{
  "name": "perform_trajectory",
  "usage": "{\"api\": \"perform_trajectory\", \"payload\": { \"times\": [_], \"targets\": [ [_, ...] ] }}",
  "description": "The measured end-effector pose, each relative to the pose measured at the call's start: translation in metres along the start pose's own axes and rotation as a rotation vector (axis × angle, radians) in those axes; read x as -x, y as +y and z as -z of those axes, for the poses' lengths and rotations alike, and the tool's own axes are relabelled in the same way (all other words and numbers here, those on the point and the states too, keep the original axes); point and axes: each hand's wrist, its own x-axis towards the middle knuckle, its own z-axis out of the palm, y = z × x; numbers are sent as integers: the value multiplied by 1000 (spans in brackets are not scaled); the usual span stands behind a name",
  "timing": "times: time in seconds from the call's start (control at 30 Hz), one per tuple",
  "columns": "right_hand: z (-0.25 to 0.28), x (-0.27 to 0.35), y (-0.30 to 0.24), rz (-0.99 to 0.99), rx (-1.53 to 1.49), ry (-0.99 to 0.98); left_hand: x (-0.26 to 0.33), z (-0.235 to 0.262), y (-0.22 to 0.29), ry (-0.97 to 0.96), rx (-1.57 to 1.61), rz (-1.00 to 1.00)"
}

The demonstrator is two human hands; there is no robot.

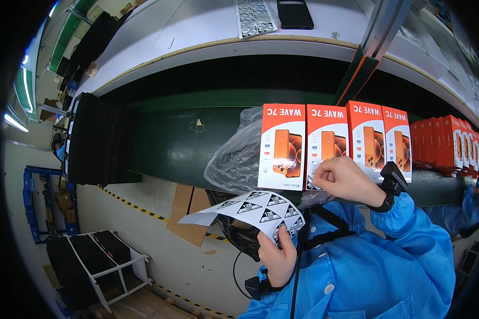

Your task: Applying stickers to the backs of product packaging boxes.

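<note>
My left hand (pixel 278 255) grips a curling white sheet of black triangular stickers (pixel 255 206) by its near right edge, thumb on top. My right hand (pixel 346 181) is closed in a pinch over the lower part of the second red-and-white phone box (pixel 327 122) from the left. A small dark patch, like a sticker, shows at that box's lower left corner by the fingertips; what the fingers hold is hidden. To its left lies the first phone box (pixel 282 151), and to its right are a third box (pixel 364 133) and a fourth box (pixel 398 141).
Clear plastic film (pixel 234 154) lies crumpled left of the boxes on the green conveyor belt (pixel 165 141). Several more red boxes (pixel 442 141) stand at right. Black stacked trays (pixel 98 143) are at left. A shelf above holds a sticker sheet (pixel 255 18) and black phone-shaped item (pixel 295 14).
</note>
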Motion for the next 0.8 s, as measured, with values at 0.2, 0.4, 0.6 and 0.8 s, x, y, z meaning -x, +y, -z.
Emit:
{"api": "perform_trajectory", "payload": {
  "times": [0.2, 0.4, 0.6, 0.8],
  "targets": [
    [-10, 5, 10, 214, 290, 248, 6, 1, -1, 12, -13, -25],
    [-14, 43, -12, 193, -430, -335, 24, -7, 10, 75, 361, 67],
    [-13, 61, -13, 119, -713, -235, 47, 0, 13, -154, 732, -51],
    [-17, 80, -26, 689, -112, 72, 56, -5, 27, 104, 568, 22]
  ]
}}
